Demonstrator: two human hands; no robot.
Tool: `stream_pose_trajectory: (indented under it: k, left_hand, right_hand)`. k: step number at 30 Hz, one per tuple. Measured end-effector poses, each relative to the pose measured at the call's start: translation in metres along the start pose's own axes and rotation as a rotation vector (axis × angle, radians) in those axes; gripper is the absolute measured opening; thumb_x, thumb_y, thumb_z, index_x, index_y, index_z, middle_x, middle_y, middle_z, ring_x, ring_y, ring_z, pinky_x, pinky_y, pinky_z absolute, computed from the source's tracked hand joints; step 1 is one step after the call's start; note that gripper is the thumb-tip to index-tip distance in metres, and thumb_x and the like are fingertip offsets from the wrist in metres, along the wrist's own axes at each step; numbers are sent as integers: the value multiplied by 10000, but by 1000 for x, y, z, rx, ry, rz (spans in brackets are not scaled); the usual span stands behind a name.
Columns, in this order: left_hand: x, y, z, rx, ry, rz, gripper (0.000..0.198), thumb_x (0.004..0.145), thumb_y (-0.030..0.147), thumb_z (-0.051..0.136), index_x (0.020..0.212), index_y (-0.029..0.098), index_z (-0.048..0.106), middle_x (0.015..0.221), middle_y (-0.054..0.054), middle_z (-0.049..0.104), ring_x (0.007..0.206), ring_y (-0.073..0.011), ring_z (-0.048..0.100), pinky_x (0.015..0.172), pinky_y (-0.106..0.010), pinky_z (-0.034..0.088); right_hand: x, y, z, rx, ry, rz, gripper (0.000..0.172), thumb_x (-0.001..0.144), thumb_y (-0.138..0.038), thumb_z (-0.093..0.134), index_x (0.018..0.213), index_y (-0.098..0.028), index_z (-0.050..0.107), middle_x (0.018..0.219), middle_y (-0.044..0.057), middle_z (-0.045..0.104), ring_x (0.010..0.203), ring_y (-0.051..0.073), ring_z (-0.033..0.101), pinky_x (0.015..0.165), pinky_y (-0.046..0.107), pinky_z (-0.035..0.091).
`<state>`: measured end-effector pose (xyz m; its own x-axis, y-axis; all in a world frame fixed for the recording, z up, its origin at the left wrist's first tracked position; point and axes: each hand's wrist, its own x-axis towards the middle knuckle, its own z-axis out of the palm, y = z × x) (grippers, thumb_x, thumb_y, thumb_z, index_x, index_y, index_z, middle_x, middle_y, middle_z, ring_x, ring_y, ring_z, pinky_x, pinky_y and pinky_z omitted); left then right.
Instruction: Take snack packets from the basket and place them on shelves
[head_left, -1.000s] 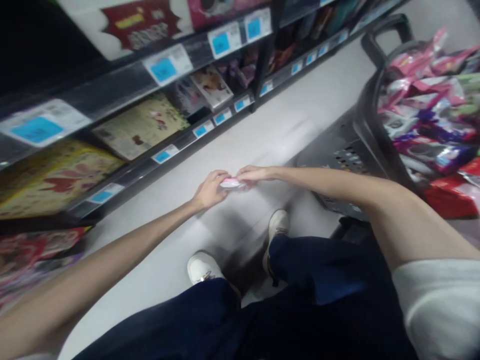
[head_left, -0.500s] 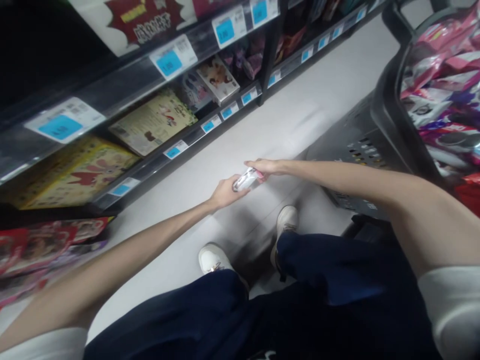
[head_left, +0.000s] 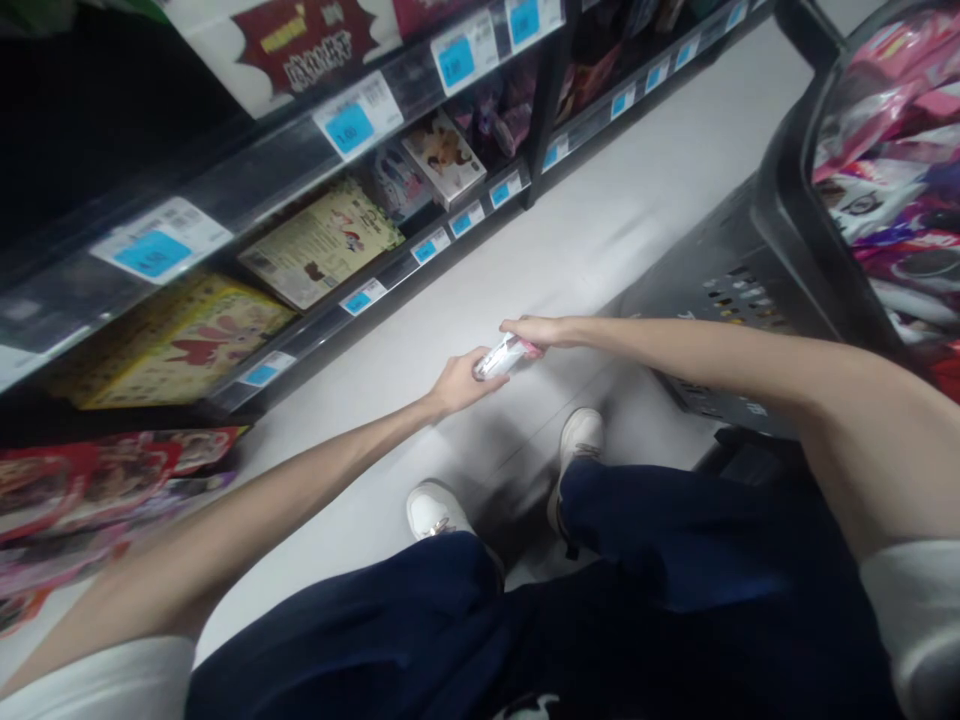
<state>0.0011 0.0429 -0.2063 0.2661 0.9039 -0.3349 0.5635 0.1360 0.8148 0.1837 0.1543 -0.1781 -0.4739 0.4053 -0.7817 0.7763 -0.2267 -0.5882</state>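
Observation:
A small white packet with pink at one end [head_left: 501,358] is held between my two hands, above the floor. My left hand [head_left: 463,382] is closed round its lower left end. At the upper right end, my right hand [head_left: 541,332] grips the pink part. The packet looks shiny and its print is too blurred to read, so its exact kind does not show. Part of it is hidden by my fingers.
Dark shelves with price tags [head_left: 362,115] run along the left, holding a yellow box [head_left: 187,345] and a cream box [head_left: 322,243]. Red packages [head_left: 82,480] lie at lower left. A grey basket [head_left: 780,200] of colourful packets [head_left: 900,200] stands at right. My white shoes [head_left: 437,508] are below.
The whole view has shifted slightly, so shelves and basket appear a little further right. Both hands keep hold of the packet, with little change in their grip.

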Motion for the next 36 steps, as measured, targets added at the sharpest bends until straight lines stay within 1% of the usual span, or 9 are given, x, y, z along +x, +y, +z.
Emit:
stream_pose_trajectory:
  k: [6, 11, 15, 18, 21, 24, 26, 33, 36]
  left_hand:
    - [-2, 5, 0, -90, -29, -14, 437, 805, 539, 720, 1086, 205, 688, 832, -13, 707, 729, -172, 623, 672, -259, 451]
    - [4, -1, 5, -346, -102, -71, 432, 802, 563, 717, 987, 173, 735, 934, -51, 730, 840, -192, 665, 763, -277, 503]
    - [7, -6, 11, -596, -169, -73, 423, 727, 458, 824, 977, 137, 704, 952, -84, 745, 867, -198, 689, 789, -307, 529]
    - [4, -4, 15, -754, -152, -132, 559, 679, 365, 881, 1117, 142, 615, 884, -66, 748, 807, -193, 706, 754, -324, 548]
    - [0, 4, 17, -827, -114, -175, 656, 693, 320, 886, 1237, 159, 556, 1010, -95, 754, 906, -222, 728, 790, -349, 574]
    - [-3, 10, 19, -935, -82, -203, 588, 712, 299, 879, 1204, 151, 593, 1129, -117, 734, 1016, -230, 720, 910, -375, 573]
    - [-4, 12, 22, -1009, -62, -225, 556, 708, 286, 882, 1171, 144, 610, 1136, -113, 732, 1034, -223, 717, 958, -374, 563]
    - [-7, 15, 24, -1019, -66, -257, 458, 718, 281, 866, 1084, 124, 642, 1074, -107, 734, 990, -211, 710, 928, -356, 561]
    - [-6, 20, 21, -1080, -45, -269, 397, 741, 262, 823, 1063, 138, 626, 960, -63, 719, 866, -179, 696, 805, -322, 571]
  right_hand:
    - [-8, -2, -1, -54, 29, -7, 528, 1039, -384, 304, 585, -193, 492, 429, 14, 443, 406, 124, 380, 470, 252, 371]
    - [-12, -4, -3, -77, -26, -36, 562, 1033, -502, 380, 571, -198, 475, 438, -21, 389, 409, 103, 326, 455, 250, 326]
    - [-8, 1, -3, -57, -45, -41, 619, 980, -640, 461, 547, -198, 475, 433, -40, 358, 409, 92, 307, 436, 244, 288]
    - [-5, 4, -2, 33, -71, -95, 647, 965, -668, 482, 531, -188, 480, 444, -36, 384, 423, 83, 324, 445, 231, 302]
    - [-3, 2, 0, 220, -68, -117, 562, 979, -568, 548, 595, -158, 557, 531, 0, 520, 476, 87, 429, 485, 218, 367]
    - [-2, -3, 1, 372, -18, -165, 243, 925, -314, 692, 764, -133, 682, 644, 3, 608, 558, 90, 521, 543, 202, 420]
    - [-2, -6, 1, 379, 8, -193, 72, 885, -184, 704, 847, -129, 732, 661, -4, 616, 591, 88, 542, 554, 190, 421]
    - [-3, -8, 2, 341, 19, -204, 77, 848, -121, 693, 865, -130, 768, 648, -8, 622, 580, 75, 526, 533, 181, 398]
    - [3, -5, 2, 370, 78, -216, 21, 824, -138, 741, 837, -131, 756, 635, -12, 624, 553, 68, 508, 524, 183, 396]
